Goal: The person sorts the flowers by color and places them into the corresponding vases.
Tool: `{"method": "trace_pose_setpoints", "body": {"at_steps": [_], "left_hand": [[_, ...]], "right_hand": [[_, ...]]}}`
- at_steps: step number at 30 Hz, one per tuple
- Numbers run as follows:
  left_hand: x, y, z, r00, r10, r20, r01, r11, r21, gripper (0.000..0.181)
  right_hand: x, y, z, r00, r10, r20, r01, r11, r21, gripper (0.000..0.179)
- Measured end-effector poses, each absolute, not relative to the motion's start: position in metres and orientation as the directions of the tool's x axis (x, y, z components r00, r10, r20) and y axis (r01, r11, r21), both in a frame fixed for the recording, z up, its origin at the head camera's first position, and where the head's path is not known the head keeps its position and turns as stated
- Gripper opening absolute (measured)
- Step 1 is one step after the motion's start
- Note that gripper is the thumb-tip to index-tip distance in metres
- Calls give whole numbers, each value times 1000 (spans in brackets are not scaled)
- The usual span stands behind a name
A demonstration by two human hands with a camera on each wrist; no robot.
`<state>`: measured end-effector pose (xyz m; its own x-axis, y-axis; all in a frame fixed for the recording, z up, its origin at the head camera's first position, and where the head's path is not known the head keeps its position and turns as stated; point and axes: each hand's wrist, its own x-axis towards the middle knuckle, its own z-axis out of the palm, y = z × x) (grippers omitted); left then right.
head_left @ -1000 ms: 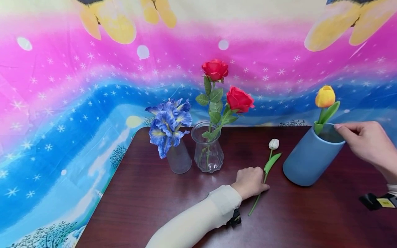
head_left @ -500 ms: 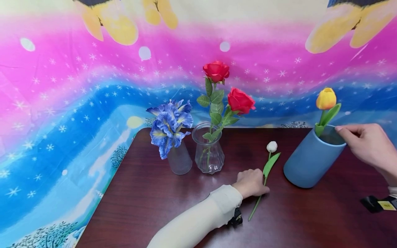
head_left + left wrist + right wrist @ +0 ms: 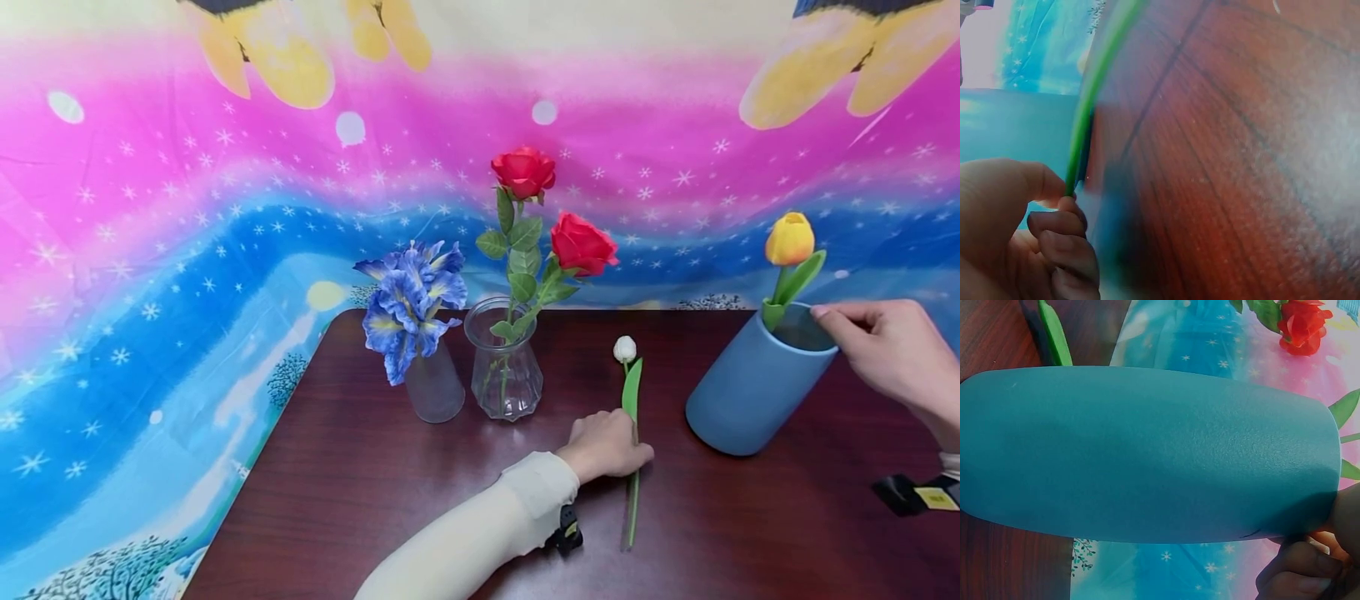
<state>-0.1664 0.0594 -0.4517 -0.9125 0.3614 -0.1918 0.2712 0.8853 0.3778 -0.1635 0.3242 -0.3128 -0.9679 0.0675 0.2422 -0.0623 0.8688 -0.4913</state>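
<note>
My left hand [image 3: 606,443] pinches the green stem of a white tulip [image 3: 625,349] between thumb and index finger, low over the table. In the left wrist view the stem [image 3: 1091,97] rises from the fingertips, the other fingers curled beneath. My right hand [image 3: 892,350] grips the rim of a blue vase [image 3: 757,387], thumb at the opening. A yellow-orange tulip [image 3: 790,239] with green leaves stands in that vase, leaning on the left side of its rim. In the right wrist view the vase [image 3: 1147,453] fills the middle, with the fingers [image 3: 1297,569] at its rim end.
Left of the tulip, a clear glass vase [image 3: 517,385] holds two red roses [image 3: 581,243]. Beside it a frosted vase [image 3: 437,392] carries blue irises [image 3: 411,300]. All stand on a dark wooden table [image 3: 337,500], backed by a patterned cloth [image 3: 225,167].
The white tulip has turned in my left hand: its bloom has swung left and its stem end right, so it lies more upright in view. The right hand and blue vase stay put.
</note>
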Motion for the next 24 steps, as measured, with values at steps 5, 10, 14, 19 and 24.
{"method": "trace_pose_setpoints", "body": {"at_steps": [5, 10, 14, 19, 24], "left_hand": [[-164, 58, -448, -932, 341, -124, 248, 849, 467, 51], [-162, 57, -443, -944, 321, -74, 234, 812, 535, 43], [-162, 56, -440, -946, 324, -27, 244, 762, 600, 38], [-166, 53, -437, -941, 334, 56, 274, 653, 706, 37], [-167, 52, -429, -937, 332, 105, 287, 565, 774, 31]], "right_hand": [[-164, 325, -313, -967, 65, 247, -66, 869, -490, 50], [-164, 325, -313, -968, 62, 244, -67, 871, -487, 51], [-164, 326, -313, -968, 64, 242, -65, 869, -491, 51], [-164, 325, -313, -968, 63, 243, -67, 869, -491, 50], [-164, 326, -312, -968, 62, 242, -68, 867, -494, 51]]}}
